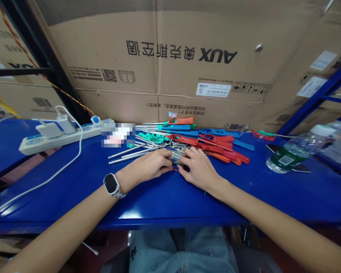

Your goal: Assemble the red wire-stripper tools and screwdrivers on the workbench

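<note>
The small red and green part sits just below the middle of the frame, between the two hands, low over the blue worktop. The left hand has its fingers curled and pinches the part from the left side; a smartwatch is on this wrist. The right hand also has bent fingers and pinches the same part from the right, so the fingertips of both hands nearly meet. What the part exactly is, I cannot tell, because the fingers cover most of it.

Directly above the hands lies a pile of long-handled lighters in red, orange, blue and green, together with thin metal tubes that point to the left. At the right side of the frame a plastic water bottle lies on its side. At the left, a white power strip with chargers plugged in rests on the worktop, and a white cable runs from it toward the lower left. Large cardboard boxes stand behind everything.
</note>
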Motion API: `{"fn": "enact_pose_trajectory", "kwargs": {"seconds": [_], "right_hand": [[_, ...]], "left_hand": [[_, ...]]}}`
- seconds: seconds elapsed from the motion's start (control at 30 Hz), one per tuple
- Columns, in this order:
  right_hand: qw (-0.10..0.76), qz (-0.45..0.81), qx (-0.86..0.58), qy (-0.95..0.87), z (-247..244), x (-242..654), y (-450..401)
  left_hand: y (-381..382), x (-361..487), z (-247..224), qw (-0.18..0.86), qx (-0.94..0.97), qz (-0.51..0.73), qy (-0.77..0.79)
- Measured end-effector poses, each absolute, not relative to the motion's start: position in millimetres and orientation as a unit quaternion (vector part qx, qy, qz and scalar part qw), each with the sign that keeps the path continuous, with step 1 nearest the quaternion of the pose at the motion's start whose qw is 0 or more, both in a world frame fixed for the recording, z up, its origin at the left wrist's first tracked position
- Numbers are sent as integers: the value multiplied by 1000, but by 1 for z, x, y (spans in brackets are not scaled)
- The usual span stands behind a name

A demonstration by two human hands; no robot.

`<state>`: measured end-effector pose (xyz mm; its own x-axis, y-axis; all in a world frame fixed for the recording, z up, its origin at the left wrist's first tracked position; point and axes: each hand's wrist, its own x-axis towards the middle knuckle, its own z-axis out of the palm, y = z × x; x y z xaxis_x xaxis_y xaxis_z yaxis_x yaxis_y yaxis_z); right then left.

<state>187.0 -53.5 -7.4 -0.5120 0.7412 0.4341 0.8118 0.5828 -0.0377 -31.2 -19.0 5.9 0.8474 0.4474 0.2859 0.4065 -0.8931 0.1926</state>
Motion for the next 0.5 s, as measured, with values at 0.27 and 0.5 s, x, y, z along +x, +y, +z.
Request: {"fn": "enact_pose_trajectory", "kwargs": {"seconds": [0.27, 0.5], "right_hand": [[203, -82, -411, -885, -5, 195, -64], [293, -18, -451, -843, 8, 206, -35]], "left_hand": [[-18, -31, 4, 79, 952, 181, 235], [-19, -36, 17, 85, 928, 228, 284]]}}
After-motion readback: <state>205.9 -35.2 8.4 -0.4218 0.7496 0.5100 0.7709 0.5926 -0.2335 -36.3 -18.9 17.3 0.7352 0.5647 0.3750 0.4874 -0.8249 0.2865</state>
